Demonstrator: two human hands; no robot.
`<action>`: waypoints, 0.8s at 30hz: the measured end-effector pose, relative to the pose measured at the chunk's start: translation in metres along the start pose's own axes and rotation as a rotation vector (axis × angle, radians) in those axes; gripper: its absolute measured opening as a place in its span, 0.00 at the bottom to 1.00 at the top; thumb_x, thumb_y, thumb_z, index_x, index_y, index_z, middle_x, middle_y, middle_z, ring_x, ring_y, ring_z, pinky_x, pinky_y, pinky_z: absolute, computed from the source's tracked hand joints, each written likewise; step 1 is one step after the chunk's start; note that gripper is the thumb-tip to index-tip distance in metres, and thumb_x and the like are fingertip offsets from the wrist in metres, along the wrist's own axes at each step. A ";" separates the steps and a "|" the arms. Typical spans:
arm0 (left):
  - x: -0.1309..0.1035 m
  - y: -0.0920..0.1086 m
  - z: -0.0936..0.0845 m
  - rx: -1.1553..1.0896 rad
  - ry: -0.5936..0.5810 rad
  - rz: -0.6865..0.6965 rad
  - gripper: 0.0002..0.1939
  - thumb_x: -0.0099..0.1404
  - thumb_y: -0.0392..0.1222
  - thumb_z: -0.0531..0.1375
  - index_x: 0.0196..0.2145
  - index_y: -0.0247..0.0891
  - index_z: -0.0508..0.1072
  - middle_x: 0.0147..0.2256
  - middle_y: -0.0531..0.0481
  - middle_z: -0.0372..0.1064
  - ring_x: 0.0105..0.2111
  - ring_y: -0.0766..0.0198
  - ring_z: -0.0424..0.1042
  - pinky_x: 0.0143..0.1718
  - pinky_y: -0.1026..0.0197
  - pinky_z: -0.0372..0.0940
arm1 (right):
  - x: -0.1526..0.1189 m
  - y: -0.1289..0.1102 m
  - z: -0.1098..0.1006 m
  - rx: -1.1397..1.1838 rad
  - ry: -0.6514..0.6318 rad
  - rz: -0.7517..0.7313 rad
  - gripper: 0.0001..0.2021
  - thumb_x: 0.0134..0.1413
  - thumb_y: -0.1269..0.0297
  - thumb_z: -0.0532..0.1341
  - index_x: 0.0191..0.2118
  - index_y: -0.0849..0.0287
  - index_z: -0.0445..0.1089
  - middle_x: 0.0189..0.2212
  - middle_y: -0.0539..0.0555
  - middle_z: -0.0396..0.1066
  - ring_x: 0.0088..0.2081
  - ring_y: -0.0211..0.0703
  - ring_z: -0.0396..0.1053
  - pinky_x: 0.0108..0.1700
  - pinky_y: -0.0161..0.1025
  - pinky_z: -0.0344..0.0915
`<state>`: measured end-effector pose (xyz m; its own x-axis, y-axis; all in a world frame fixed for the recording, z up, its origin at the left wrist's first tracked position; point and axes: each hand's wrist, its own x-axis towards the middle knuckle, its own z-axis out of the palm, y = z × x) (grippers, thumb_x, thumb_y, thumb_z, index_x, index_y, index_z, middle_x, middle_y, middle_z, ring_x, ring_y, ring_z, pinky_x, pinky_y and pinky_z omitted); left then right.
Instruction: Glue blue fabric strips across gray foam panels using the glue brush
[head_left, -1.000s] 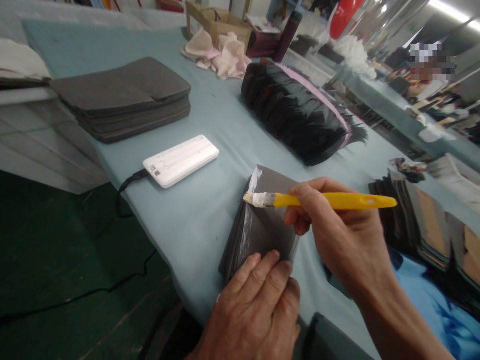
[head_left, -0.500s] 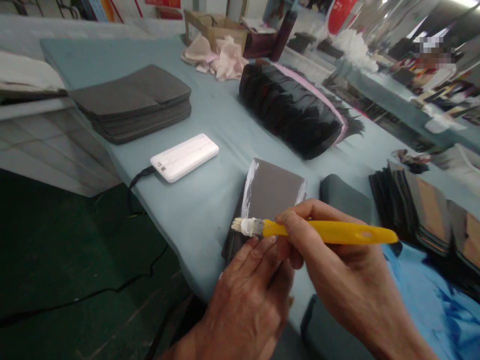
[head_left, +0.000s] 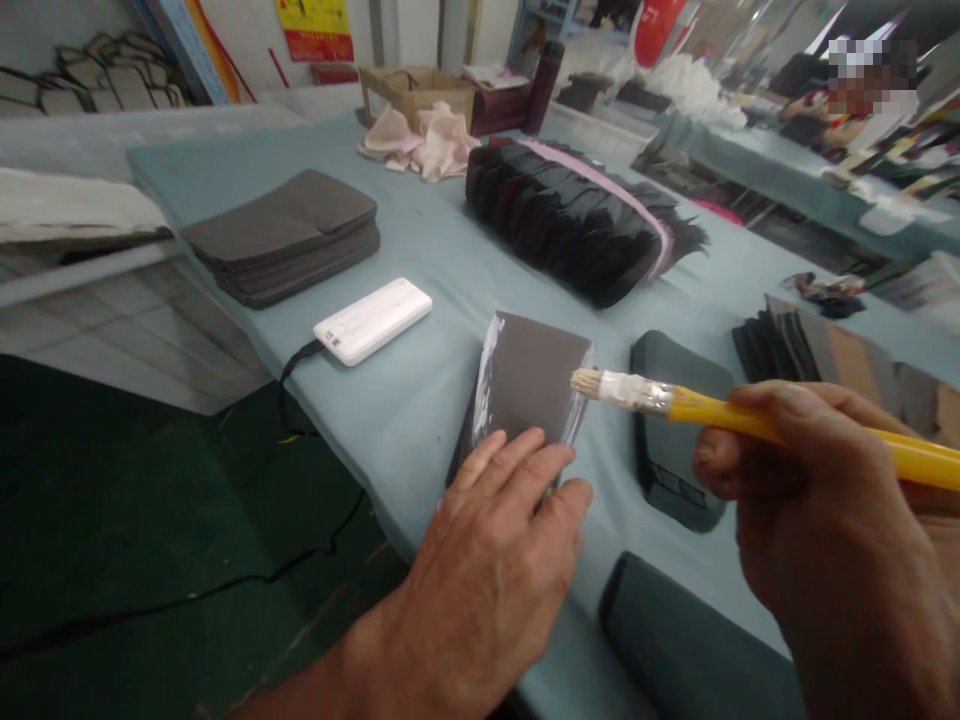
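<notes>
My left hand (head_left: 499, 550) lies with its fingers stretched over the lower part of a grey rectangular piece (head_left: 529, 375), which rests on a small dark stack near the table's edge. White paste is smeared along both long sides of the piece. In my right hand (head_left: 832, 500) is a yellow-handled brush (head_left: 720, 410), gripped between thumb and fingers. Its whitened bristles are at the right long side of the piece; whether they touch it I cannot tell. A dark green-grey case (head_left: 679, 430) lies to the right, partly behind my right hand.
A white power bank (head_left: 375, 320) with a black cable and a grey stack (head_left: 289, 235) lie left. Behind are a black bundle with a pink band (head_left: 570, 215), cloths (head_left: 424, 145) and a box (head_left: 416, 95). Another dark case (head_left: 697, 640) lies in front; a person is far right.
My right hand has moved right, taking the brush from the left side of the piece to its right side. My left hand still lies on the piece. The view has shifted somewhat.
</notes>
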<state>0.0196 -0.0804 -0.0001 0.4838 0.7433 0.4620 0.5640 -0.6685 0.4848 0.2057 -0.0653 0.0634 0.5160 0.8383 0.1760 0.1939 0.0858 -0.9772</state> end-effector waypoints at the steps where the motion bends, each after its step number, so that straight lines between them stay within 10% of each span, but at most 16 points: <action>1: 0.007 -0.004 -0.008 -0.043 -0.007 0.008 0.15 0.77 0.32 0.53 0.55 0.36 0.75 0.60 0.43 0.76 0.64 0.52 0.72 0.70 0.46 0.65 | -0.001 0.004 -0.005 0.014 0.005 0.013 0.06 0.57 0.58 0.70 0.31 0.50 0.78 0.21 0.49 0.71 0.22 0.41 0.67 0.23 0.37 0.63; 5: 0.051 -0.039 -0.028 -0.260 0.008 -0.030 0.18 0.75 0.28 0.52 0.56 0.31 0.75 0.53 0.44 0.80 0.53 0.61 0.78 0.62 0.57 0.70 | -0.011 0.015 -0.012 0.017 -0.081 0.075 0.09 0.58 0.56 0.70 0.30 0.52 0.77 0.18 0.49 0.70 0.19 0.38 0.65 0.22 0.35 0.60; 11: 0.111 -0.089 -0.016 -0.406 -0.351 -0.209 0.18 0.65 0.27 0.52 0.43 0.35 0.80 0.41 0.48 0.82 0.39 0.63 0.79 0.43 0.60 0.73 | -0.030 0.016 0.016 0.016 -0.249 0.076 0.12 0.61 0.54 0.68 0.29 0.55 0.75 0.17 0.47 0.69 0.18 0.36 0.64 0.21 0.32 0.62; 24: 0.116 -0.090 -0.012 -0.364 -0.385 -0.227 0.19 0.60 0.26 0.53 0.41 0.34 0.80 0.40 0.48 0.81 0.38 0.66 0.77 0.41 0.65 0.69 | -0.027 0.021 0.048 -0.134 -0.359 0.014 0.12 0.62 0.59 0.63 0.28 0.55 0.72 0.17 0.48 0.70 0.18 0.35 0.64 0.21 0.32 0.62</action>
<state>0.0168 0.0654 0.0183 0.6249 0.7793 0.0458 0.4483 -0.4062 0.7963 0.1557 -0.0604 0.0324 0.1987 0.9762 0.0866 0.3081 0.0216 -0.9511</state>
